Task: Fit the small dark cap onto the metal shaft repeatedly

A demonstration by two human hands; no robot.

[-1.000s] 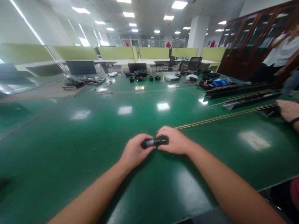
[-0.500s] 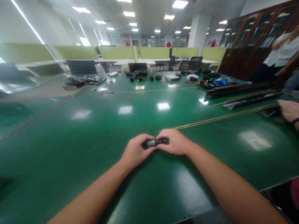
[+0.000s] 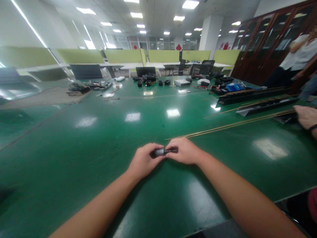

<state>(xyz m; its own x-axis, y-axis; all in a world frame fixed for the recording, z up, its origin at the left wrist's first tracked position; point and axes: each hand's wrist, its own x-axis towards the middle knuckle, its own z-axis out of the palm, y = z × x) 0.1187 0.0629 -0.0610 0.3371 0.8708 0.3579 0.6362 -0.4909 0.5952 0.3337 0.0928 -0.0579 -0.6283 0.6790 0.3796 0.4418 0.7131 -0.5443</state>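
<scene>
Close in front of me, both hands are closed on a small dark cylindrical object with a grey middle section. It lies roughly level between them, and its exact kind is too blurred to tell. My left hand wraps its thicker left end, thumb and fingers on either side. At the narrower right end, my right hand pinches it between thumb and fingertips. Parts of the object are hidden by the fingers. Just beyond my right hand, thin brass-coloured rods lie across the green table.
On the right, another person's hand rests by the rods and dark metal channels. Small black parts, a grey box and a blue item stand at the far side. A person stands at right.
</scene>
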